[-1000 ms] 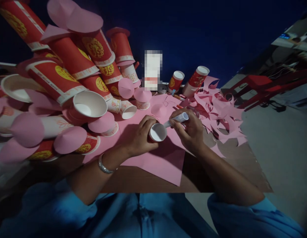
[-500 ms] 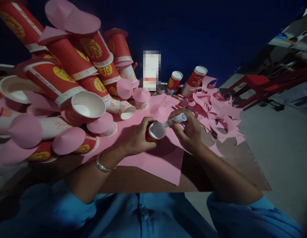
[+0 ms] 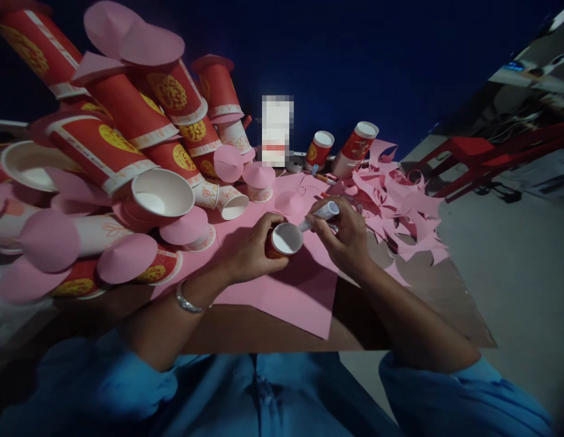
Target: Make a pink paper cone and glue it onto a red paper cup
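Note:
My left hand (image 3: 253, 250) is wrapped round a small red paper cup (image 3: 287, 239), whose round white end faces up. A white glue tube (image 3: 326, 210) is pinched in my right hand (image 3: 348, 237), with its narrow nozzle pointing down and left at the cup's right rim. Whether the nozzle touches the rim I cannot tell. Beneath both hands lies a pink paper sheet (image 3: 304, 303). Just behind the held cup is a pink paper cone (image 3: 288, 203).
On the left, red and white paper cups (image 3: 127, 109) with pink cones are piled high. Pink paper scraps (image 3: 400, 212) cover the table's right side. Two cups (image 3: 321, 149) stand at the back near a blurred-out white object (image 3: 275, 130). A red stool (image 3: 466, 152) is beyond.
The glue tube's nozzle has moved from over the cup's white end to its right rim. The held cup has shifted very slightly left and up.

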